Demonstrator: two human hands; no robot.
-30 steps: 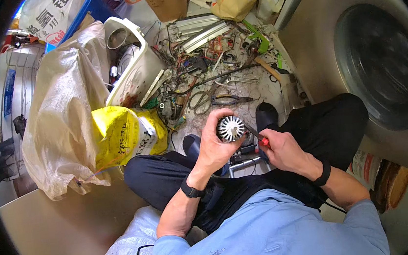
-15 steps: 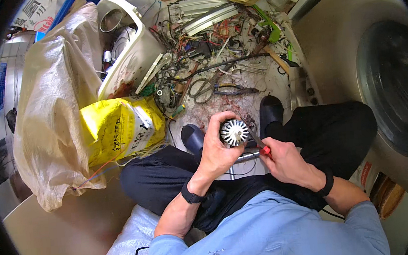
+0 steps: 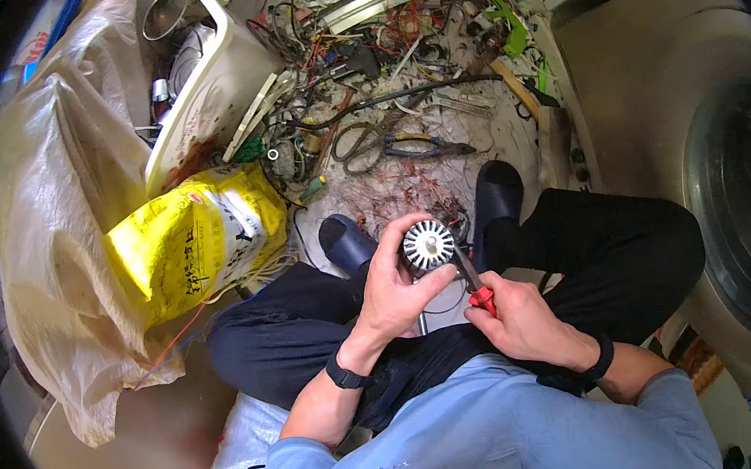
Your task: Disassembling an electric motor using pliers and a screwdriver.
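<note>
My left hand [image 3: 390, 294] is wrapped round a small round motor-like part [image 3: 429, 246], whose upper face has white radial fins and a stub in the middle. In my right hand [image 3: 525, 318] is a red-handled tool [image 3: 482, 299] with a narrow metal end; its exact kind is hard to make out. The tool's metal end lies against the right side of the round part, where its tip is partly hidden. Both hands are over my lap, between my bent knees.
Dark-handled pliers [image 3: 426, 146], scissors [image 3: 356, 149] and a green-handled screwdriver [image 3: 311, 189] lie on the littered floor ahead. Scrap wires and metal strips spread beyond. A yellow bag [image 3: 195, 243] and white bin [image 3: 216, 78] stand left; a large appliance with round door [image 3: 748, 208] stands right.
The view has shifted, so the surroundings sit differently in it. The round part has tilted slightly in my left hand, and more of the tool's metal end shows beside it.
</note>
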